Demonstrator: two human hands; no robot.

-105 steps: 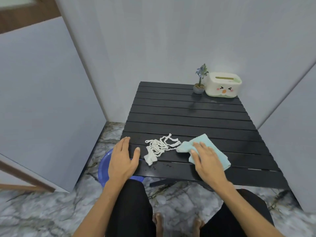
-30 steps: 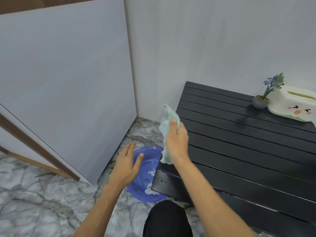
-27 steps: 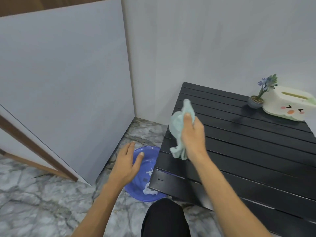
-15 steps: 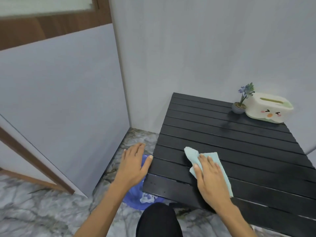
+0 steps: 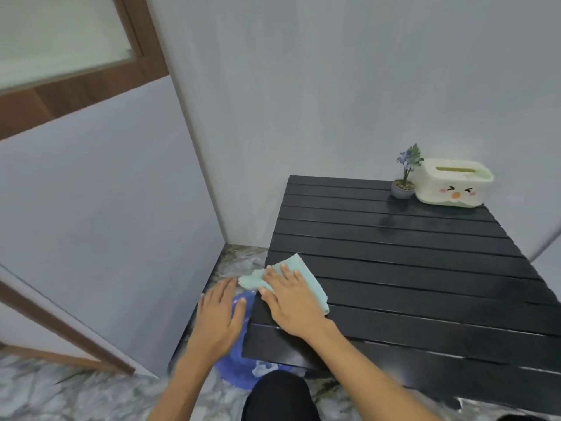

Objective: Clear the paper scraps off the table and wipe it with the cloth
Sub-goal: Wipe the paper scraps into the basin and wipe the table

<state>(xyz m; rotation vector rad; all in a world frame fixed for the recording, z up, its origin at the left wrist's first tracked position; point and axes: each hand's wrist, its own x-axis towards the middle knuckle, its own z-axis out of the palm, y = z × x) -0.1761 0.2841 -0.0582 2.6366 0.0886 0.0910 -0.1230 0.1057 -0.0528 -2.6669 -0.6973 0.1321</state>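
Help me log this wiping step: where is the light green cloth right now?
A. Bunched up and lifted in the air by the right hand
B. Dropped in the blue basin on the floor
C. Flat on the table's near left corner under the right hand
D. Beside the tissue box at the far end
C: the cloth lies spread on the black slatted table at its near left corner, with the right hand pressed flat on it.

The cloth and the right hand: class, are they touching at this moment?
Touching. The head view shows the right hand lying flat with straight fingers on the light blue cloth, pressing it onto the black table at its left edge.
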